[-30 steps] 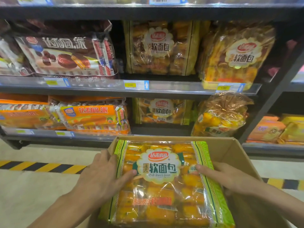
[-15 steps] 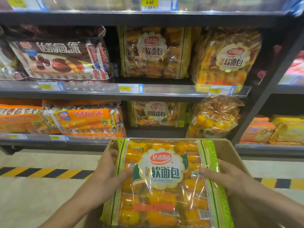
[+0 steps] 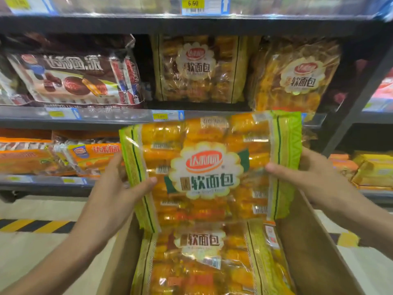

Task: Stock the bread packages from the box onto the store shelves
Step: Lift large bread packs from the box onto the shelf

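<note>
A clear bread package (image 3: 212,167) with green side strips and orange rolls is held up in front of the shelves, above the open cardboard box (image 3: 314,252). My left hand (image 3: 119,188) grips its left edge and my right hand (image 3: 306,177) grips its right edge. Another bread package of the same kind (image 3: 202,262) lies flat inside the box, beneath the raised one. Matching bread packages (image 3: 200,69) stand on the middle shelf (image 3: 106,116), with one more (image 3: 295,77) to the right.
Brown chocolate pie packs (image 3: 78,77) fill the middle shelf's left side. Orange pie packs (image 3: 42,154) lie on the lower shelf (image 3: 42,182). A dark upright post (image 3: 357,107) bounds the bay on the right. Yellow-black floor tape (image 3: 38,225) runs below.
Both hands have lifted the bread package up out of the box to shelf height, uncovering a second package underneath. The view has moved closer to the shelves.
</note>
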### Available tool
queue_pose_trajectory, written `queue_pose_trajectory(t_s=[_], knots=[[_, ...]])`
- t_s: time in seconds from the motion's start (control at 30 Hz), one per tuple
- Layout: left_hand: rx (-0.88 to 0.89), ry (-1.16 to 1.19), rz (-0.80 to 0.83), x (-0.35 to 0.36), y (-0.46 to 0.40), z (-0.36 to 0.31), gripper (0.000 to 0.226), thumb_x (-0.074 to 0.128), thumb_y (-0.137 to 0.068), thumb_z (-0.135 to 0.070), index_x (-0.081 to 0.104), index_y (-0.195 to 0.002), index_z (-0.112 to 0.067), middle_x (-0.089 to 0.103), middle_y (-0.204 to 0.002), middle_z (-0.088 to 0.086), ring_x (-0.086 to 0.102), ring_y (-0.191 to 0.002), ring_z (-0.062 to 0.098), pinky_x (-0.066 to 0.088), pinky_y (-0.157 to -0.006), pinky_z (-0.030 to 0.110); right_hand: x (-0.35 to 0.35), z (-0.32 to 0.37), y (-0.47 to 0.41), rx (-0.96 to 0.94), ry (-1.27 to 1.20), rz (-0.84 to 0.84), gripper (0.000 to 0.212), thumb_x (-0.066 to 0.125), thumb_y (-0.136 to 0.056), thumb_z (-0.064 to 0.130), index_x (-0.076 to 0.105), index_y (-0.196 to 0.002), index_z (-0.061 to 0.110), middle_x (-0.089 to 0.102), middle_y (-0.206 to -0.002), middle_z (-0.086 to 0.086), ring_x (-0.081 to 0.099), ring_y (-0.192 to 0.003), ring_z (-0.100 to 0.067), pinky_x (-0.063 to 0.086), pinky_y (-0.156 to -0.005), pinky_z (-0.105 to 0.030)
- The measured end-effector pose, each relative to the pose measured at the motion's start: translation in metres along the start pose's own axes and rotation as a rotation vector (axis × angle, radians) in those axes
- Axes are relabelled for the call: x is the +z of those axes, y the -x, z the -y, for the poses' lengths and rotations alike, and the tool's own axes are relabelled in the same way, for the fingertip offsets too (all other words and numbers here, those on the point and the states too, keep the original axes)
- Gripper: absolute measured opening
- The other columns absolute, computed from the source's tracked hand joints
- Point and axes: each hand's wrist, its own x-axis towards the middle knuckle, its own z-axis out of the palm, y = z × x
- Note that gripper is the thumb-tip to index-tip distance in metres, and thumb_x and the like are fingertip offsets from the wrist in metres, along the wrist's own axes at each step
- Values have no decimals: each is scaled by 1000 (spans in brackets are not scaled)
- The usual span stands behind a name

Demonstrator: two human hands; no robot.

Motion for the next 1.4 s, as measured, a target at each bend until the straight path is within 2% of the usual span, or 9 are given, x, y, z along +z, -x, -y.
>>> queue_pose_trajectory(t_s=[0.27, 0.47, 0.6, 0.93, 1.03, 1.13, 1.2, 1.3, 1.4], knots=[[260, -174, -153, 0, -63, 15, 52, 81, -84, -24, 57, -130, -23, 68, -120, -6, 62, -115, 15, 51, -100, 46, 7, -17, -66, -213, 130, 21, 47, 83, -85, 19, 68, -130, 19, 76, -120, 6, 71, -115, -11, 56, -99, -35], [339, -241, -190, 19, -85, 59, 60, 81, -84, -21, 50, -134, -21, 63, -118, -12, 58, -106, 1, 49, -89, 22, 32, -68, -96, -298, 233, -53, 50, 84, -84, 16, 67, -130, 11, 73, -123, -3, 68, -118, -18, 52, -105, -47], [268, -220, -121, 26, -113, 88, 67, 84, -80, -19, 48, -135, -23, 66, -121, -7, 63, -114, 13, 54, -96, 43, 43, -92, -111, -253, 321, -42, 47, 82, -87, 25, 68, -131, 16, 73, -121, 1, 68, -114, -17, 54, -101, -43], [142, -227, -17, 47, -166, 124, 65, 80, -83, -7, 45, -137, -16, 59, -112, -12, 56, -110, 7, 45, -86, 14, 59, -117, -146, -194, 439, 10, 57, 80, -88, 25, 59, -140, 16, 65, -122, 9, 59, -115, -8, 43, -92, -22], [100, -268, 21, 51, -170, 136, 65, 81, -82, -8, 46, -137, -16, 63, -115, -7, 60, -111, 13, 51, -92, 28, 63, -128, -149, -129, 505, 113, 51, 77, -91, 33, 62, -137, 19, 69, -124, 9, 63, -112, -8, 51, -91, -23], [92, -303, 58, 54, -174, 144, 62, 81, -83, -11, 49, -135, -17, 66, -120, -1, 62, -113, 17, 53, -97, 40, 63, -134, -159, -5, 530, 179, 42, 77, -90, 35, 68, -128, 18, 74, -115, 5, 68, -102, -10, 48, -76, -14], [91, -324, 54, 57, -179, 141, 56, 81, -84, -14, 51, -132, -17, 67, -118, 0, 63, -111, 19, 53, -95, 43, 63, -136, -167, 61, 476, 177, 37, 78, -90, 30, 68, -123, 18, 74, -112, 5, 69, -103, -13, 51, -78, -17], [73, -341, 46, 64, -189, 133, 49, 78, -87, -18, 53, -129, -18, 67, -115, -2, 64, -108, 20, 53, -90, 41, 67, -137, -176, 146, 362, 128, 43, 79, -90, 21, 64, -130, 15, 73, -118, 1, 68, -112, -18, 55, -99, -36], [26, -334, 37, 71, -192, 131, 45, 73, -91, -18, 48, -129, -15, 66, -116, 1, 64, -106, 20, 53, -89, 40, 75, -136, -184, 265, 249, 54, 49, 80, -88, 13, 60, -133, 11, 71, -123, -7, 67, -115, -24, 55, -99, -41]])
